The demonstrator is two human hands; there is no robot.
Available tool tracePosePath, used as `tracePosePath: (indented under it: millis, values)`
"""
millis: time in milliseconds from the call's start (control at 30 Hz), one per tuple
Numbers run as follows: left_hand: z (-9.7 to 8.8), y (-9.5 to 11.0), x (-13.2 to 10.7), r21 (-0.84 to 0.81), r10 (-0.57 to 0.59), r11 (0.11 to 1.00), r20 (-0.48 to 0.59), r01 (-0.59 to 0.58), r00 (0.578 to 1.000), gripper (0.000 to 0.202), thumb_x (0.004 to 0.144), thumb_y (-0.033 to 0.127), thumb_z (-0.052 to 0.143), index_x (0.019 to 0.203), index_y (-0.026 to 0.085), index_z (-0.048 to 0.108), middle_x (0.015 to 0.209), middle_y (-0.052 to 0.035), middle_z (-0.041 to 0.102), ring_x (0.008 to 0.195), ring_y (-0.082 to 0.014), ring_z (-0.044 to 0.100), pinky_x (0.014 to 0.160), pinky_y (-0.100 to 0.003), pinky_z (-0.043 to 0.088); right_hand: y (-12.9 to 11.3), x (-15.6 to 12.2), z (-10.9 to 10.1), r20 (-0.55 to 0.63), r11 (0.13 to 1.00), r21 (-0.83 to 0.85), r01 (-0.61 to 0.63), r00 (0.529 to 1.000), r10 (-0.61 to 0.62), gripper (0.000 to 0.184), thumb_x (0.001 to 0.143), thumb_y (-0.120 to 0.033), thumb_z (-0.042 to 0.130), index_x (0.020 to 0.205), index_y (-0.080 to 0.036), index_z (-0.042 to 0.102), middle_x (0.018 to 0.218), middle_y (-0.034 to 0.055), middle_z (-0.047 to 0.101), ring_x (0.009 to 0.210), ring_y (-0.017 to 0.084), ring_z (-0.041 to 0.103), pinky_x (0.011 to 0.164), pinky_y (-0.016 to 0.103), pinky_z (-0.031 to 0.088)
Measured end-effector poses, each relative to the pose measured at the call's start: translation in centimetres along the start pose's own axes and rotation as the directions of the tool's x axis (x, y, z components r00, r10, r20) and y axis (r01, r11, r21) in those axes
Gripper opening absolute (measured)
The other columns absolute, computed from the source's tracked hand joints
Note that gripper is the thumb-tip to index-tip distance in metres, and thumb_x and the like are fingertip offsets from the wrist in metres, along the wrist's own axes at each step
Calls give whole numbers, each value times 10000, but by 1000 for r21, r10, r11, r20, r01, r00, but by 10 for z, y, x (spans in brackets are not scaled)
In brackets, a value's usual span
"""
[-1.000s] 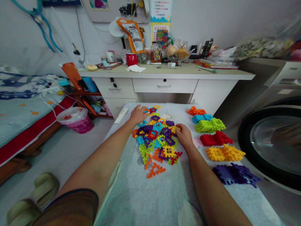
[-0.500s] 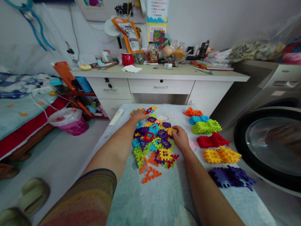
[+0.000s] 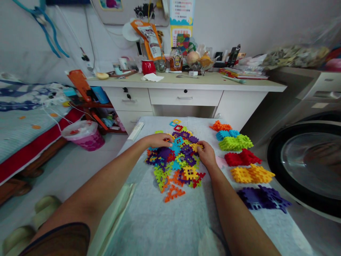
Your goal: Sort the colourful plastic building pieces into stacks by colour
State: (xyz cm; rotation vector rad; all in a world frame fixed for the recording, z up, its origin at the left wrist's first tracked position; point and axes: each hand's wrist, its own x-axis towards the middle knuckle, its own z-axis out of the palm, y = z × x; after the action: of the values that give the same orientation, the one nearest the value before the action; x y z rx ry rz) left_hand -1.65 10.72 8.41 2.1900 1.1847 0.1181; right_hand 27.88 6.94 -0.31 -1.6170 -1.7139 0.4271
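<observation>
Plastic pieces [image 3: 176, 165] lie heaped on our bench [image 3: 165, 224]; our right hand [image 3: 206, 153] pinches a yellow piece [image 3: 195, 147] between closed fingers [image 3: 201, 144]; our left hand [image 3: 160, 140] half-curls over others; we cannot tell its grip.

Six single-colour heaps [image 3: 242, 157], one mixed heap [image 3: 176, 165]; two hands [image 3: 206, 152]; one washing machine [image 3: 293, 89]; one bucket [image 3: 92, 141]; two slippers [image 3: 46, 209].
</observation>
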Motion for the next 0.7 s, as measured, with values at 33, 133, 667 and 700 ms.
tracePosePath:
  millis: [33,133,667,700]
  values:
    - [-2,3,-2,-39,30,999,23,-29,999,403,795,484,565,1061,211,696,1112,-19,729,1011,-192,637,878,-264,473,0,0,0,-2,1000,2,-5,1000,5,310,829,-279,492,1060,-213,688,1056,70,724,950,236,633,898,365,469]
    - [-11,12,3,-29,30,999,34,-29,999,376,837,484,515,955,198,727,932,-6,736,889,-182,635,800,-261,473,0,0,1,-8,1000,4,-9,1000,9,314,821,-274,492,1058,-219,690,1049,63,725,939,229,633,880,349,472]
    - [6,-11,129,263,-305,882,-312,390,900,660,959,519,324,1560,246,299,1658,-83,284,1535,-293,209,1199,-456,261,-3,-1,-1,-7,1000,18,0,1000,0,291,818,-267,491,1033,-225,682,1040,61,726,955,230,635,893,345,464]
    - [6,-11,130,265,-312,880,-306,395,899,680,947,544,338,1557,245,306,1652,-95,293,1523,-303,239,1190,-459,274,-3,-1,-1,-9,1000,17,1,1000,-1,291,821,-268,490,1035,-225,682,1041,62,726,957,231,635,896,347,463]
